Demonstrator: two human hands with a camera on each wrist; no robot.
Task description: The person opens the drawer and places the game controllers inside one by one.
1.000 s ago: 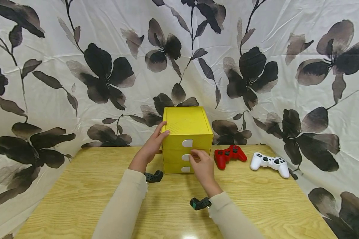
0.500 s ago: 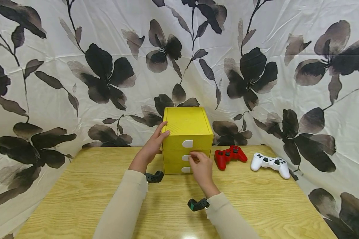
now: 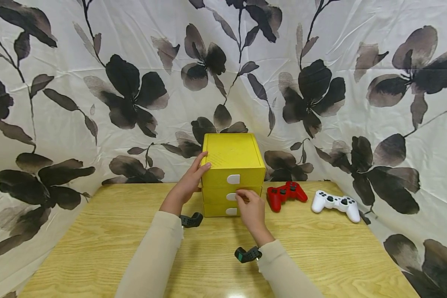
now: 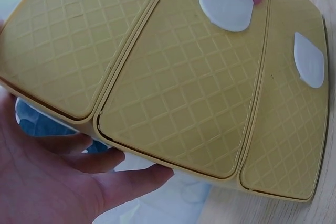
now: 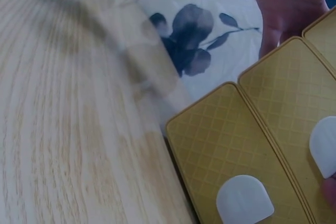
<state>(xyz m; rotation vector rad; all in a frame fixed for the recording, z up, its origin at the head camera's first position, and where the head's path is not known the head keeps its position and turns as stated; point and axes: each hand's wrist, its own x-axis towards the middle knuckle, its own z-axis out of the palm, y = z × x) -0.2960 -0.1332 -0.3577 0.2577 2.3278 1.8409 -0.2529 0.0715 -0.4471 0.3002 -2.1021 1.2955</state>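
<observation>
A yellow three-drawer box [image 3: 232, 151] stands at the back of the table, its drawers closed and each with a white rounded tab. My left hand [image 3: 186, 184] rests against the box's left side, the thumb near the top front edge. In the left wrist view, the left hand's fingers [image 4: 139, 179] stretch along the side of the box. My right hand [image 3: 252, 209] pinches the middle drawer's white handle [image 4: 226, 4] between thumb and fingers. The bottom drawer's handle [image 5: 244, 203] sits untouched below. Only a bit of a right fingertip shows in the right wrist view.
A red game controller [image 3: 284, 194] lies just right of the box, and a white game controller [image 3: 335, 205] farther right. The wooden table [image 3: 97, 244] ends at a floral cloth [image 3: 145, 37] hanging behind and on both sides.
My right hand has shifted very slightly left while still at the middle handle. The left hand, the box and both controllers have stayed in place.
</observation>
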